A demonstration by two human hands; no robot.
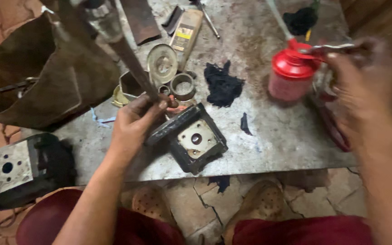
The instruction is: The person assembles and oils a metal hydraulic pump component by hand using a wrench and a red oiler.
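Head view: left hand (134, 122) fingers pinch a rod (130, 63) just above the black square housing (191, 138) on the tabletop (273, 131); right hand (364, 86) grips a red oil can (291, 72), well right of the housing, not yet over it.

The table (268, 131) is dull, stained grey metal, scuffed rough. The oil can (291, 72) is glossy red, the square housing (196, 140) matt black and greasy with a pale bare-metal face. The rag (223, 85) is black frayed cloth; the rod (132, 63) is dull rusty metal.
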